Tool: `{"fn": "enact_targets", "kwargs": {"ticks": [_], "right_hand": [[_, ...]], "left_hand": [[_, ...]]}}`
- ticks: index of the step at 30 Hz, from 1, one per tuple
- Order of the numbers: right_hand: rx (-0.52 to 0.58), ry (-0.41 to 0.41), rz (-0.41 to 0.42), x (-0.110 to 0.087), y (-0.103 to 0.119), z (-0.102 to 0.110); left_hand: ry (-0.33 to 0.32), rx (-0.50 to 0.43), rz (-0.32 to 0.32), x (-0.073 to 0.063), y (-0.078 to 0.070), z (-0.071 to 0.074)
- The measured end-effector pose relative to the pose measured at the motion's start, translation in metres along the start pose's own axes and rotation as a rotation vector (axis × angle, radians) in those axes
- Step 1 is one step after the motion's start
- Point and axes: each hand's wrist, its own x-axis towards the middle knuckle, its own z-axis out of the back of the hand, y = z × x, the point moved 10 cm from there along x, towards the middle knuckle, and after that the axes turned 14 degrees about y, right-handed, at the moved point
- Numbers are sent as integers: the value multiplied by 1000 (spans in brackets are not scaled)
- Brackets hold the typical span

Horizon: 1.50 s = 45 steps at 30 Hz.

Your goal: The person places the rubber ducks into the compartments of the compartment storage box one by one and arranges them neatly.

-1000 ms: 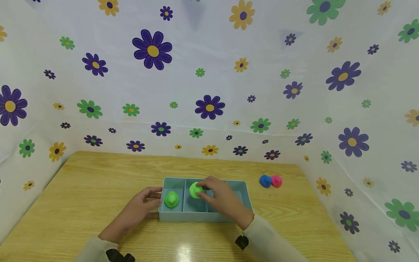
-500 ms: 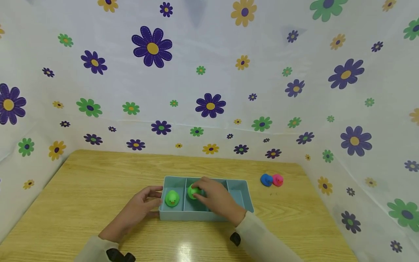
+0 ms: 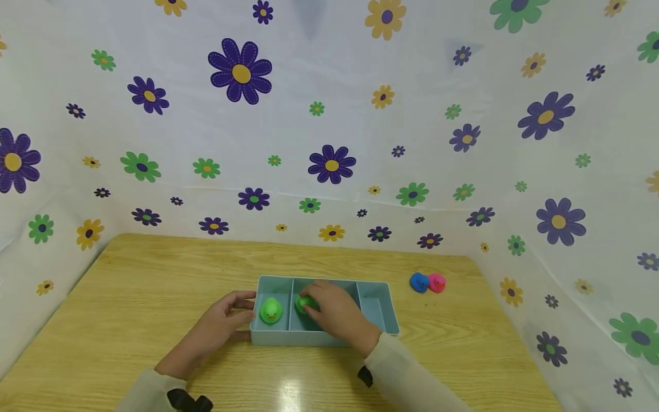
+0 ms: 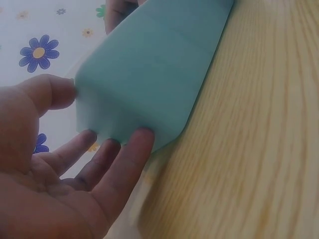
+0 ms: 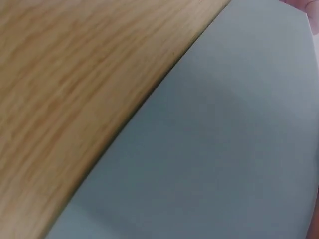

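Note:
A pale blue divided box sits on the table; its outer wall fills much of both wrist views. My left hand rests against the box's left end. In the left wrist view, its spread fingers touch the end wall and the thumb lies at the upper edge. A green rubber duck sits in the leftmost compartment. My right hand reaches into the compartment beside it and pinches a second green rubber duck, partly hidden by the fingers. The right wrist view shows mostly the front wall.
A blue rubber duck and a pink rubber duck stand side by side on the table, right of the box and farther back. Flower-printed white sheeting rises behind the wooden table and along both sides.
My right hand has lowered the second green duck deeper into its compartment, shifting slightly left. My left hand stays at the box's end.

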Motion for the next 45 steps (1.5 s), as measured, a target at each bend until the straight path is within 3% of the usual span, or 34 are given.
{"fn": "enact_targets", "kwargs": {"ticks": [4, 10, 18, 45], "right_hand": [[-7, -14, -22, 1, -3, 3], [52, 45, -27, 4, -6, -3], [41, 81, -45, 6, -7, -6], [77, 44, -16, 4, -8, -5]], "left_hand": [[-10, 9, 6, 0, 0, 2], [-17, -14, 14, -1, 0, 3], [-15, -13, 9, -1, 0, 1], [-16, 5, 11, 1, 4, 2]]}}
